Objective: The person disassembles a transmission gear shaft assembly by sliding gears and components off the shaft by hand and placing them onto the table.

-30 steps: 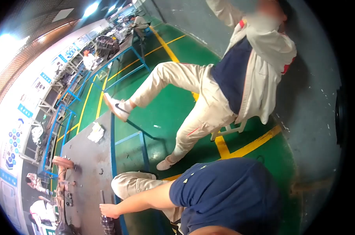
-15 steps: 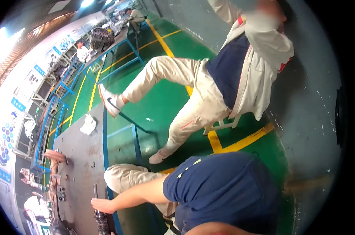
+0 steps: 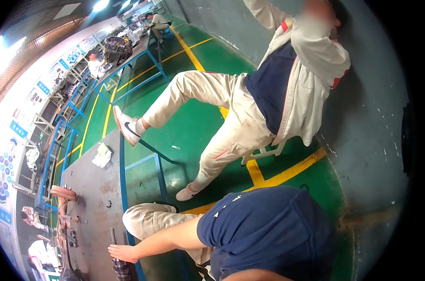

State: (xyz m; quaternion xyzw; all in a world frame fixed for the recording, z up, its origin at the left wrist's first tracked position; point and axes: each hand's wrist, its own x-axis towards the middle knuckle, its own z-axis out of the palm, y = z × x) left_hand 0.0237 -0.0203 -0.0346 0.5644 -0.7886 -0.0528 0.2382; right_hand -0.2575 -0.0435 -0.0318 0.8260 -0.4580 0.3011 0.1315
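My right hand lies flat, fingers stretched out together, across a gear shaft at the edge of the grey workbench. A thin bare end of the shaft shows on one side of the hand, and its dark toothed gears on the other. My palm hides the part between. My left hand is out of view; only a bit of that arm shows at the bottom edge. Beside the shaft, a long rusty metal part with a round flange lies on the bench, with small dark rings near it.
A person in a light jacket sits across from me, one shoe raised at the bench corner. A crumpled white wrapper and a small dark clip lie on the bench. Farther off are blue-framed benches with machinery and other people.
The view has shifted slightly, moving the bench and the seated person a little in the frame. My right hand stays flat on the gear shaft.
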